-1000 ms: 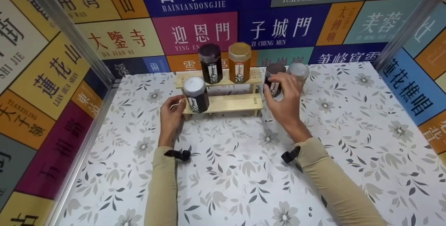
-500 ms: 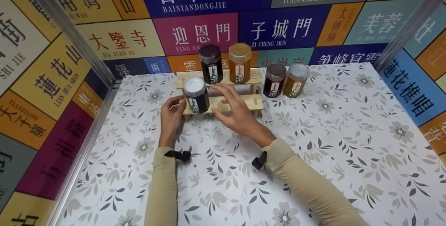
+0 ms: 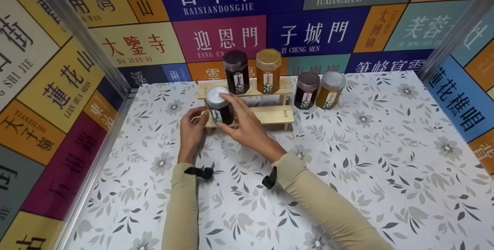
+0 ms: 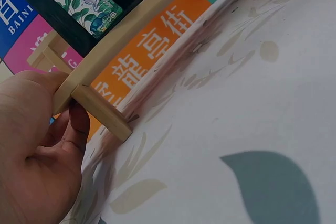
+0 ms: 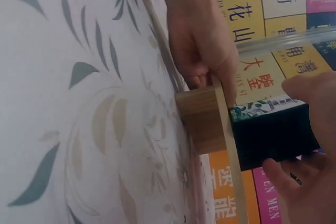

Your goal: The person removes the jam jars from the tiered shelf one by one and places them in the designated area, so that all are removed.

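A two-step wooden display stand (image 3: 274, 115) stands on the patterned cloth. On the left of its lower step is a dark jar (image 3: 219, 108) with a white lid and a leafy label. My right hand (image 3: 249, 126) holds this jar from the right, thumb low at the front and fingers up by the lid. In the right wrist view its thumb and fingertips lie against opposite sides of the dark jar (image 5: 273, 132). My left hand (image 3: 192, 130) pinches the left end of the lower step, as the left wrist view shows with the wooden board (image 4: 126, 27) between thumb and fingers.
A dark purple jar (image 3: 236, 72) and an amber jar (image 3: 268, 71) stand on the stand's upper step. Right of the stand, a dark red jar (image 3: 307, 91) and a pale-lidded amber jar (image 3: 330, 91) stand on the cloth. Sign-covered panels (image 3: 224, 36) rise behind.
My right hand has left the dark red jar at the right, swung left across the stand and taken hold of the white-lidded jar. The left hand stays on the stand's end.
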{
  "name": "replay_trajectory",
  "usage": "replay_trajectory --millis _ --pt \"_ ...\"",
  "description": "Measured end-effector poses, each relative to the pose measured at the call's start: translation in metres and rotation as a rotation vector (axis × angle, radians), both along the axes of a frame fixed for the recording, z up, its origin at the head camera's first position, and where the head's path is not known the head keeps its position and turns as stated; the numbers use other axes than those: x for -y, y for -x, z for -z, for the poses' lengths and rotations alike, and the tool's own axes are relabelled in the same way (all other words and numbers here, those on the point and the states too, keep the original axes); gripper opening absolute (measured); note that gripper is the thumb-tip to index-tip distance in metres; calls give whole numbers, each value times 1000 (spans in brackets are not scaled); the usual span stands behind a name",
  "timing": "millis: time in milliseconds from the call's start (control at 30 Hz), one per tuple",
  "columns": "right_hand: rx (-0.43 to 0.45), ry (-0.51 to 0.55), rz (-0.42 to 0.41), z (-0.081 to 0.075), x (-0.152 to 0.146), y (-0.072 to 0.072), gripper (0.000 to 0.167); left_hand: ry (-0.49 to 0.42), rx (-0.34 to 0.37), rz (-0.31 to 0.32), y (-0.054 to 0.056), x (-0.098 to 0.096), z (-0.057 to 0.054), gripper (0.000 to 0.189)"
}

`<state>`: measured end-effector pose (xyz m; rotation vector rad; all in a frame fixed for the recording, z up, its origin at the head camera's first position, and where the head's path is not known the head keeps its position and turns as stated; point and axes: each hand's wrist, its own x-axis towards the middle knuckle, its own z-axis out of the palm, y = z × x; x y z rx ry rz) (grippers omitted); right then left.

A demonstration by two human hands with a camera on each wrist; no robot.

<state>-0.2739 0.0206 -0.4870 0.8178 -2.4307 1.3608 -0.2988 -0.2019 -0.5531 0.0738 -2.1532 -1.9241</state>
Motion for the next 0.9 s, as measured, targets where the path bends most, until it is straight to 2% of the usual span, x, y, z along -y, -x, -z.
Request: replay_trajectory --millis 233,367,500,667,800,900 --pt "-81 48 207 7 18 -2 82 -7 8 -7 0 -3 3 28" --pt "-100 90 281 10 21 -5 75 1 29 -5 0 -6 5 28" --pt "-99 122 277 10 13 -11 69 6 25 -7 0 -6 6 28" --pt "-65 229 236 8 -6 -23 64 1 2 -3 2 -5 3 30" --pt "-46 315 224 8 -25 -30 65 -4 3 -11 3 -2 1 30" --pt "-42 329 240 7 -43 -31 67 -1 11 -15 3 0 1 30"
